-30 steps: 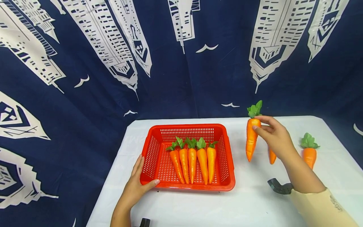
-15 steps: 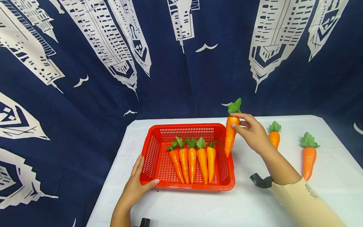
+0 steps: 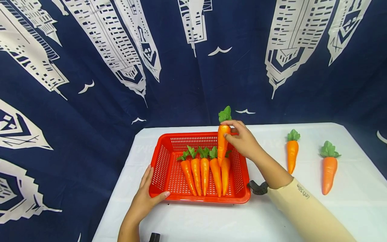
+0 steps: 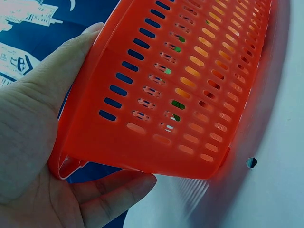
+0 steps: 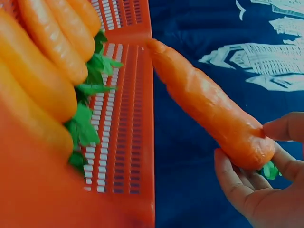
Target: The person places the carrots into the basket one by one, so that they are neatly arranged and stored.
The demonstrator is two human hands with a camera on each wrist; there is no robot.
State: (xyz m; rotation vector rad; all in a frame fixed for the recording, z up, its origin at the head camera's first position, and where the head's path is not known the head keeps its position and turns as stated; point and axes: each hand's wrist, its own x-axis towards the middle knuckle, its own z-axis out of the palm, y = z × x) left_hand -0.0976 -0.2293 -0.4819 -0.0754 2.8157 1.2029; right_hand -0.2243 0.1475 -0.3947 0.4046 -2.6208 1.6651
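Note:
My right hand [image 3: 242, 139] pinches an orange carrot [image 3: 223, 143] near its leafy top. The carrot hangs tip down over the right part of a red plastic basket [image 3: 199, 199]. In the right wrist view the fingers and thumb hold the thick end of this carrot [image 5: 209, 104]. Inside the basket several carrots [image 3: 205, 174] lie side by side, leaves toward the back; the held one overlaps the rightmost. My left hand [image 3: 146, 196] holds the basket's front left corner. The left wrist view shows the left hand [image 4: 57, 128] with thumb and fingers on either side of the corner.
Two more carrots lie on the white table [image 3: 196, 225] to the right: a slim one [image 3: 292, 154] and a thicker one [image 3: 329, 173]. A dark blue cloth [image 3: 181, 101] printed with white buildings hangs behind the table. A black wrist mount [image 3: 258, 188] sits under the right wrist.
My right hand has carried the carrot leftward from the table's right side to over the basket. The carrot on the table behind that arm now shows more fully. My left hand has stayed put.

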